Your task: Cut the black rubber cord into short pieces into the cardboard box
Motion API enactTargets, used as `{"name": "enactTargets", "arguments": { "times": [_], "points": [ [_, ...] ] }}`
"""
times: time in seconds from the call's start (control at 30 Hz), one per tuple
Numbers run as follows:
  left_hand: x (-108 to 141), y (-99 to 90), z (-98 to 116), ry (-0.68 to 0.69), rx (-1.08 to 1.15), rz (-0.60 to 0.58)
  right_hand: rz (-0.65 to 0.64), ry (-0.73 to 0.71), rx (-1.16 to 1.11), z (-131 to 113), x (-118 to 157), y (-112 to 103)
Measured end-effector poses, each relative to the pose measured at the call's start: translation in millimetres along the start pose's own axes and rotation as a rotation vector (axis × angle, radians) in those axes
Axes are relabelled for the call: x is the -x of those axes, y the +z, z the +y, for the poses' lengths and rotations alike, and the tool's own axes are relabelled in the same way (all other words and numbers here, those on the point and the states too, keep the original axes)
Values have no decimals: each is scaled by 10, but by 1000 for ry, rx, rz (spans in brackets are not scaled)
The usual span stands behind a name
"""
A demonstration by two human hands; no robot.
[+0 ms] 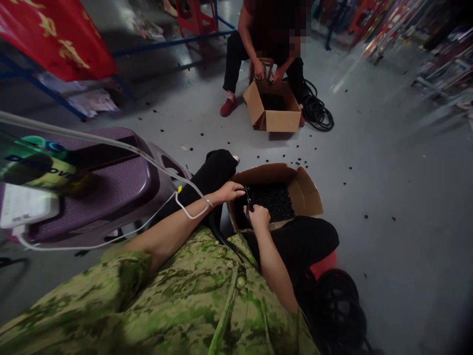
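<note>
Between my knees an open cardboard box (310, 195) holds a heap of small black pieces (275, 202). My left hand (232, 191) is over the box's left side, its fingers pinched on the end of a thin dark length that looks like black tubing. My right hand (259, 217) is closed around the handles of a dark cutting tool (249, 198), seemingly scissors, its blades pointing up beside my left fingertips. A black ribbed hose (217, 230) runs across my lap below my left wrist. Whether it joins the length in my left hand is hidden.
A purple stool (121, 172) at left carries a bottle (40, 165) and a white power bank (27, 207); its white cable crosses my left forearm. Ahead, a seated person works over another cardboard box (283, 121) near coiled black hose (318, 113). Black bits dot the floor.
</note>
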State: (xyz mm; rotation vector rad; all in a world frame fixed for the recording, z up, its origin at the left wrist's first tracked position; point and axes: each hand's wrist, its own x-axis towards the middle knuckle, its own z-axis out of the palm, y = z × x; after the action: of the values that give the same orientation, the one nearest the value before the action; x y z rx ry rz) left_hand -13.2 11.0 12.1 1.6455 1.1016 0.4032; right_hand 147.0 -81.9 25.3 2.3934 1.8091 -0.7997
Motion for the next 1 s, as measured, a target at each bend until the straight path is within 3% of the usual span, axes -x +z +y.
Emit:
{"name": "enactTargets", "arguments": {
  "times": [0.23,0.37,0.57,0.67,1.0],
  "points": [
    [-27,80,-66,-1,-103,82,-18,37,-12,-31,11,-10],
    [-45,93,-95,-27,-132,47,-52,48,-67,-11,-3,21],
    [-9,97,-65,178,-359,5,-120,56,-163,6,-42,45],
    [9,120,-58,199,-451,6,-132,59,-198,-5,-44,53],
    [-22,111,-92,131,-389,49,-66,53,-104,-19,-9,65]
  ]
}}
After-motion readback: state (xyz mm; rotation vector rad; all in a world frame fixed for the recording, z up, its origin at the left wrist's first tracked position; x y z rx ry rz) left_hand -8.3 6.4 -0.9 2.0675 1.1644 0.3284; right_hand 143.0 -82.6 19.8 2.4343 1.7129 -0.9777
